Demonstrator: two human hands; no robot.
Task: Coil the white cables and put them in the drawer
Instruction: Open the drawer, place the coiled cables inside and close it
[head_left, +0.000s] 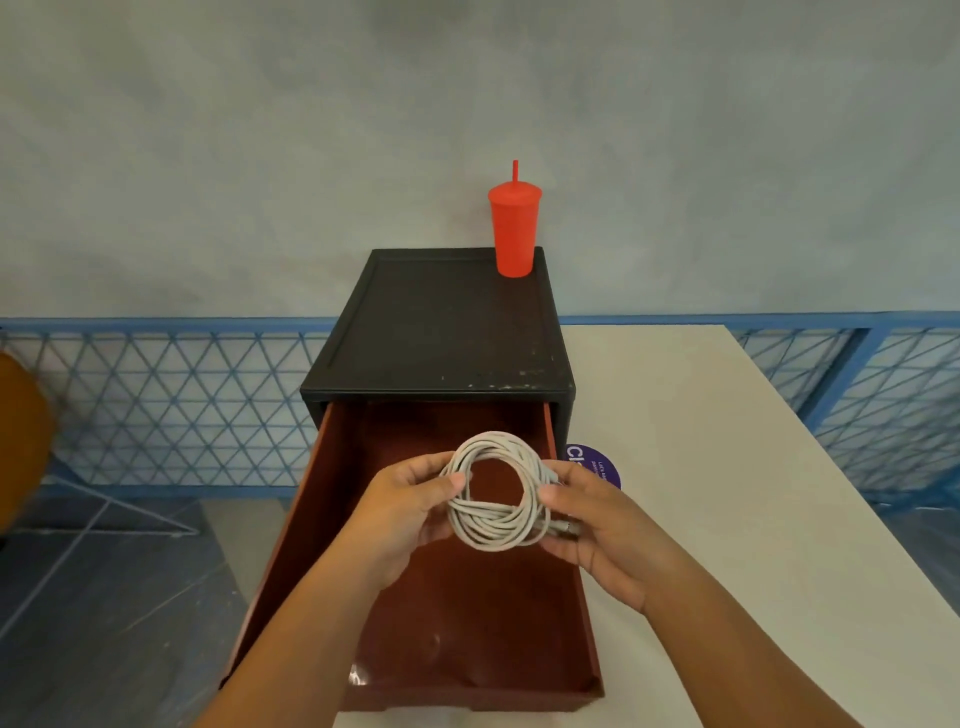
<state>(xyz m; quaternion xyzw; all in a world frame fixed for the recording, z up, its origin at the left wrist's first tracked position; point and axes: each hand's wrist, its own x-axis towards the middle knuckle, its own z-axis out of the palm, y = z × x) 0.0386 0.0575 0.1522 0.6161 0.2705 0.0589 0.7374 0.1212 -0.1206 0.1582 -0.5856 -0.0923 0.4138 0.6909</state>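
One view only, worn on my head: faces forward and down, close over my left hand (410, 499), right hand (587, 514) and the open drawer (296, 545); grey wall (467, 104) beyond.

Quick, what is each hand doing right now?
Left hand: fingers pinch the coiled white cable.
Right hand: fingers grip the cable's other side.

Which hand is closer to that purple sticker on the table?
Right. The right hand sits right beside the purple sticker; the left hand is across the white cable coil, over the open drawer.
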